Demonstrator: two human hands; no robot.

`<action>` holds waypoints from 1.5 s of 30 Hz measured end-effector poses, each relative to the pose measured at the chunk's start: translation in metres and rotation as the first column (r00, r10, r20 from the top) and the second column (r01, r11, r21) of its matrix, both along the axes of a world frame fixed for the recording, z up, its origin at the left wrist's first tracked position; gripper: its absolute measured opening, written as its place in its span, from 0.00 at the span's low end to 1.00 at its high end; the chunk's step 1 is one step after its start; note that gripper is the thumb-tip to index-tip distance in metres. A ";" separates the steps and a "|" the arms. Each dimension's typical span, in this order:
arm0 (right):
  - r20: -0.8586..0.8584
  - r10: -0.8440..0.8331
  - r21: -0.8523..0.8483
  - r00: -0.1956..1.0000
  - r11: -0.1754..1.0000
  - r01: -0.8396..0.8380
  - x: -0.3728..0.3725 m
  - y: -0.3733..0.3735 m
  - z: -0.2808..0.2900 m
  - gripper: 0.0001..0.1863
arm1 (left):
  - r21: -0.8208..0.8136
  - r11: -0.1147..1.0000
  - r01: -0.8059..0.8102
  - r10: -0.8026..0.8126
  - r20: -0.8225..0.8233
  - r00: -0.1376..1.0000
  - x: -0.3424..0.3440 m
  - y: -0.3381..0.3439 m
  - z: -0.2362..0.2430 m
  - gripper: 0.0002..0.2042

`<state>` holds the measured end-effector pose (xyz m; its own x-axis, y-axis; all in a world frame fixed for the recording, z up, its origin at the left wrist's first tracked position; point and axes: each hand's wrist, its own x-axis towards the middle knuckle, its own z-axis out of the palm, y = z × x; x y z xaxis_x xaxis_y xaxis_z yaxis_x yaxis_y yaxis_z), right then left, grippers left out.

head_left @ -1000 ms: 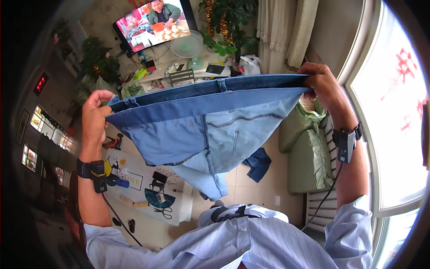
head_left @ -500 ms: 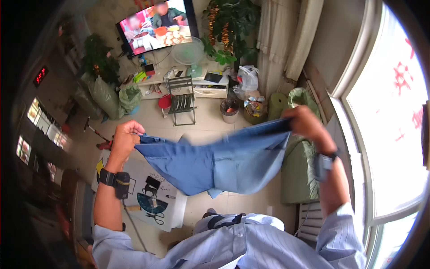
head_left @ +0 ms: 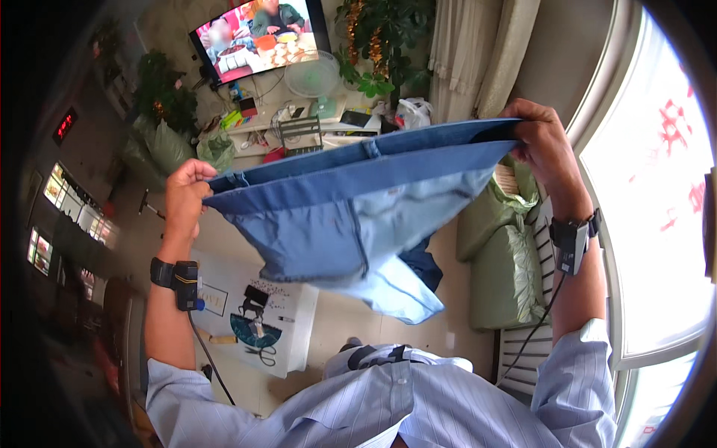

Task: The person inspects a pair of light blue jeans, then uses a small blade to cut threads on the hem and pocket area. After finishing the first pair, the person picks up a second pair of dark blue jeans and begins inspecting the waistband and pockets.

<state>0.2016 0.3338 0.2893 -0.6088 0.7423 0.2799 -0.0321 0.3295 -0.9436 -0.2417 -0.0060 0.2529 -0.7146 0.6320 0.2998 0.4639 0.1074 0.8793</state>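
A pair of blue jeans (head_left: 302, 237) hangs stretched out in the air before me, waistband on top and belt loops showing. The waistband's left end is pinched in my left hand (head_left: 185, 196). At the other end my right hand (head_left: 551, 153) grips the waistband, slightly higher than the left. Below, the fabric falls loose, with a paler part and a darker part dangling lowest. Both wrists carry a strapped black device with a cable.
A white-covered low table (head_left: 295, 340) at lower left bears scissors (head_left: 261, 355) and a black phone-like item (head_left: 255, 297). Green covered bundles (head_left: 502, 280) stand at right beside the window. Farther off are a folding chair (head_left: 301, 133), a fan (head_left: 312, 73) and a television (head_left: 258, 41).
Both hands have risen, the right one more and outward, lifting the jeans. The waistband, sagging before, is now pulled nearly straight, and the lower fabric swings down.
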 end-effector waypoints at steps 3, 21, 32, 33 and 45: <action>-0.042 0.018 -0.092 0.999 0.996 -0.021 0.003 -0.003 0.007 0.10 | -0.052 0.998 0.034 -0.033 0.028 0.999 -0.007 0.005 -0.011 0.14; -0.174 0.300 -0.197 0.938 0.923 -0.332 -0.017 -0.043 0.047 0.11 | -0.299 0.926 0.232 -0.229 0.045 0.972 -0.032 0.029 -0.063 0.15; -0.129 0.197 -0.183 0.972 0.959 -0.218 -0.031 -0.046 0.046 0.08 | -0.400 0.868 0.293 -0.304 0.035 0.952 -0.005 0.054 -0.127 0.16; -0.120 0.174 -0.175 0.977 0.965 -0.194 -0.031 -0.047 0.046 0.08 | -0.416 0.867 0.275 -0.292 0.023 0.956 -0.001 0.054 -0.125 0.16; -0.125 0.142 -0.189 0.982 0.968 -0.164 -0.025 -0.046 0.048 0.07 | -0.442 0.793 0.418 -0.488 -0.051 0.871 0.060 0.095 -0.098 0.24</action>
